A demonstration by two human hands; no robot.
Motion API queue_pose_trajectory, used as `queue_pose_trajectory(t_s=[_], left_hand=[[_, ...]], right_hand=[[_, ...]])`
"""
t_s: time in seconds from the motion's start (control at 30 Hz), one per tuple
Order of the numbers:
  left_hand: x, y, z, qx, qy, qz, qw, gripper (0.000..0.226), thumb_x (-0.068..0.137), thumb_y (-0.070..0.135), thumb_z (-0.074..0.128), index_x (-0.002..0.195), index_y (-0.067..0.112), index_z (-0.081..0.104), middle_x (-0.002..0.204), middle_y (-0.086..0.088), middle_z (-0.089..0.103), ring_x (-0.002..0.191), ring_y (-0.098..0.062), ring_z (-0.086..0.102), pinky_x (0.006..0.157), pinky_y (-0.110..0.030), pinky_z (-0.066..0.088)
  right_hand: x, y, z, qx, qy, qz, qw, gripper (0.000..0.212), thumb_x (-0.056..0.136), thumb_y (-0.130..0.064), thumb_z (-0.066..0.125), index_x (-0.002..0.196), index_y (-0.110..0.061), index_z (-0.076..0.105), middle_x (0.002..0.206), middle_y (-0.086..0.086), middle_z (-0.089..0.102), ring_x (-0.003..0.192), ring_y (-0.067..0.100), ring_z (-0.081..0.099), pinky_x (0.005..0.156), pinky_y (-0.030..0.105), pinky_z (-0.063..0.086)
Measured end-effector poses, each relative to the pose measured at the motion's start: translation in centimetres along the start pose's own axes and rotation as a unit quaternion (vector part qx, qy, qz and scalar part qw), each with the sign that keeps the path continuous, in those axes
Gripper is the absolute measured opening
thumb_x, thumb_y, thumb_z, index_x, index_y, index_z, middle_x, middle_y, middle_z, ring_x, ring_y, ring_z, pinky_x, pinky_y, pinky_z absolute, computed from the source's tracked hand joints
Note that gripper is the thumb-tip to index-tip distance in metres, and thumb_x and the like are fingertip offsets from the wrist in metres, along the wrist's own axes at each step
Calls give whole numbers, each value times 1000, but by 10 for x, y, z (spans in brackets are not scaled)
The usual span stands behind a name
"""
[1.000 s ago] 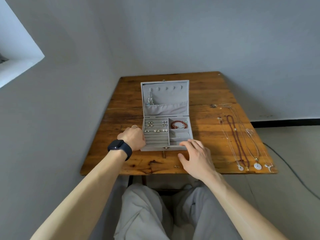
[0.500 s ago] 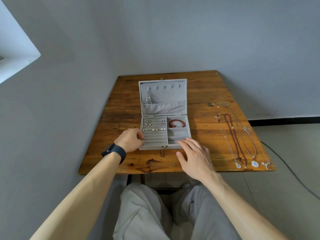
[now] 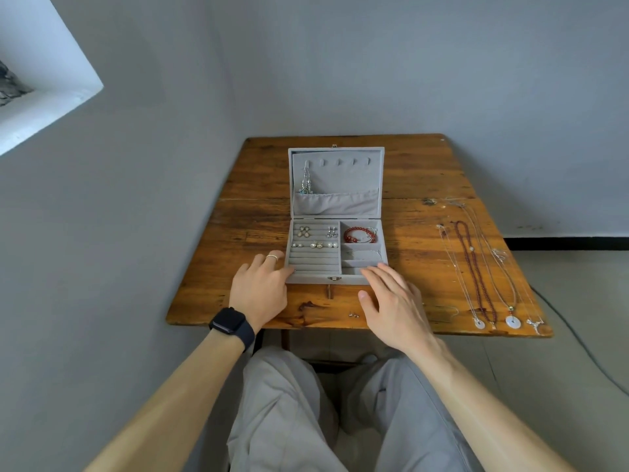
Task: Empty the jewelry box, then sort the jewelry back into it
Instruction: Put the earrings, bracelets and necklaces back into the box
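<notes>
As the open jewelry box [image 3: 313,279] sits on the table [image 3: 238,233], left hand [image 3: 260,287] and right hand [image 3: 391,301] rest loose-fingered, empty, at its front corners, best steadying it while pieces lift out.

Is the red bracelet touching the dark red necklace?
Apart. Head view: the red bracelet lies inside the jewelry box, the dark red necklace on the table, bare wood between.

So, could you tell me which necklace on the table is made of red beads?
The second from the left, a dark red bead strand; the others are thin silvery chains.
</notes>
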State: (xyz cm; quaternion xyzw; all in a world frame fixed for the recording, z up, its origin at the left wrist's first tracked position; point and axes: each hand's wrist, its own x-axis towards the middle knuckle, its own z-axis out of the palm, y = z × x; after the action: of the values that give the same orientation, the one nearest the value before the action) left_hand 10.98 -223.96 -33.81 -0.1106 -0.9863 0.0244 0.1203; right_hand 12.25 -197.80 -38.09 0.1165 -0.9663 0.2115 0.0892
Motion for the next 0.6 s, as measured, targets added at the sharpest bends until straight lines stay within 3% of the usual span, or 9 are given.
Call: queue_pose_trajectory(t_s=[0.13, 0.23, 0.33, 0.43, 0.53, 0.6], left_hand=[[-1, 5, -2, -7, 6, -2, 1000, 32, 78, 13, 70, 109, 18, 76, 124, -9, 65, 99, -30, 65, 69, -41, 56], [-4, 4, -1, -26, 6, -7, 1000, 35, 80, 13, 68, 114, 17, 74, 126, -8, 64, 99, -29, 65, 66, -40, 56], [-8, 3, 0, -43, 15, -16, 999, 38, 81, 11, 67, 118, 18, 72, 126, -8, 64, 98, -28, 66, 65, -39, 56], [-11, 13, -6, -74, 50, -20, 996, 35, 81, 10, 67, 114, 18, 72, 122, -7, 65, 96, -27, 65, 62, -37, 56], [-15, 39, -14, -144, 75, -18, 987, 27, 88, 15, 62, 113, 21, 71, 118, -1, 64, 99, -20, 62, 63, -35, 57], [-18, 58, -15, -189, 69, -13, 979, 25, 92, 22, 59, 114, 25, 69, 112, 5, 63, 100, -16, 59, 67, -33, 57]], right_hand=[[4, 2, -12, 61, -30, -16, 998, 47, 101, -18, 46, 148, -20, 45, 155, -5, 42, 147, 7, 25, 120, 32, 23], [0, 5, -31, 147, -18, 29, 989, 49, 98, -4, 47, 145, -19, 48, 151, -5, 46, 140, 2, 31, 114, 20, 21], [-13, 14, -46, 161, 38, 58, 984, 43, 95, -1, 53, 134, -19, 59, 137, -4, 59, 130, 11, 48, 109, 29, 36], [-31, 24, -49, 137, 81, 65, 985, 33, 91, -4, 63, 122, -16, 68, 121, -2, 68, 112, 9, 55, 106, 43, 43], [-50, 29, -41, 117, 82, 66, 988, 28, 88, -11, 71, 114, -19, 71, 108, -7, 69, 103, 15, 59, 91, 32, 44], [-59, 30, -33, 111, 69, 69, 989, 26, 87, -16, 73, 112, -20, 73, 107, -9, 68, 101, 15, 56, 85, 32, 44]])
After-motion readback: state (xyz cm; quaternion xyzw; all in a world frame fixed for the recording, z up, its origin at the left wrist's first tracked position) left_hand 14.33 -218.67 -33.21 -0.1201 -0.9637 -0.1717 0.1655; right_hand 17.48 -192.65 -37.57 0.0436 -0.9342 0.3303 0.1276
